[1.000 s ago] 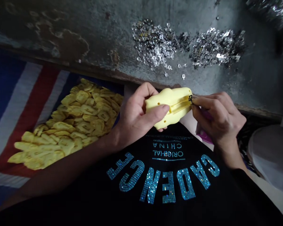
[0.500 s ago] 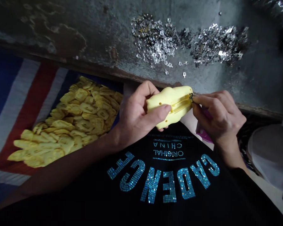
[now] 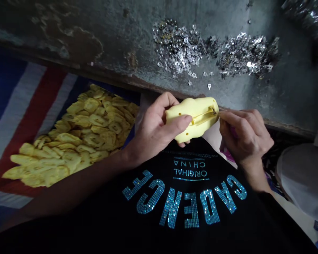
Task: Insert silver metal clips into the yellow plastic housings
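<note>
My left hand (image 3: 159, 130) grips a pale yellow plastic shell (image 3: 201, 106), thumb across its face and fingers round behind. The shell is rounded, with small holes and a long recessed slot that faces up. At the slot's right end sits a small dark metal contact piece (image 3: 214, 110). Close by the shell's right end is my right hand (image 3: 245, 135), with thumb and forefinger pinched together. Whether something small is between those fingertips is hidden from me.
On the grey metal bench (image 3: 116, 38) lie a heap of small shiny metal contacts (image 3: 182, 49) and another heap (image 3: 247, 54) to its right, with several loose ones nearer the edge. Many yellow shells (image 3: 87, 130) are piled on striped cloth (image 3: 29, 116) at left. A white rounded object (image 3: 302, 176) stands at right.
My right fingertips have drawn back slightly to the right from the slot's end. The metal contact that was at these fingertips now sits in the slot. My left hand keeps its grip.
</note>
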A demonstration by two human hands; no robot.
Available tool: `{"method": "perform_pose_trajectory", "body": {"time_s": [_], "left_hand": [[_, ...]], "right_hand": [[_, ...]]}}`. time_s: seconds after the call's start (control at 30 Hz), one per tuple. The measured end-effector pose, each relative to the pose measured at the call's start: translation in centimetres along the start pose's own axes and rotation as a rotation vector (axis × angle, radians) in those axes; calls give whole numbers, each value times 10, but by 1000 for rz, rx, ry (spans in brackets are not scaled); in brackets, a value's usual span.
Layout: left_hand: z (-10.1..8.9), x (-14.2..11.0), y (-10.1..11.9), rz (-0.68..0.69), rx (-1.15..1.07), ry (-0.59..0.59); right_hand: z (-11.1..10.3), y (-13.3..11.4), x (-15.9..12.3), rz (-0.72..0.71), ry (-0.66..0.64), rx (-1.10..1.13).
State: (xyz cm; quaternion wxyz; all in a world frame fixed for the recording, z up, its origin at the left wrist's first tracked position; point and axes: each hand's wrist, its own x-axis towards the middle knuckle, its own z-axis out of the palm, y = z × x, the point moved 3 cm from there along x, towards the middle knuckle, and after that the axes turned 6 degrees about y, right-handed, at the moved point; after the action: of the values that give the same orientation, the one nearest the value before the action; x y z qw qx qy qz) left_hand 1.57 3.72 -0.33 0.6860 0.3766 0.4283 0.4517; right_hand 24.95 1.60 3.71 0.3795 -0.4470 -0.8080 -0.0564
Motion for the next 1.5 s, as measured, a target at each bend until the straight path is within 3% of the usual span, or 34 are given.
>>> {"method": "perform_pose_trajectory", "body": {"time_s": [0.37, 0.63, 0.9, 1.07, 1.23, 1.5], "left_hand": [[0, -1, -1, 128, 52, 35], [2, -5, 6, 227, 108, 19], [2, -10, 5, 150, 126, -3], [2, -9, 7, 193, 185, -10], [2, -7, 5, 118, 157, -12], [4, -10, 11, 123, 186, 55]], "right_hand": [[8, 1, -7, -47, 13, -2], [1, -5, -12, 94, 8, 94], [-1, 6, 2, 154, 31, 219], [3, 11, 7, 23, -73, 138], [7, 13, 1, -64, -92, 45], [5, 15, -1, 169, -53, 203]]}}
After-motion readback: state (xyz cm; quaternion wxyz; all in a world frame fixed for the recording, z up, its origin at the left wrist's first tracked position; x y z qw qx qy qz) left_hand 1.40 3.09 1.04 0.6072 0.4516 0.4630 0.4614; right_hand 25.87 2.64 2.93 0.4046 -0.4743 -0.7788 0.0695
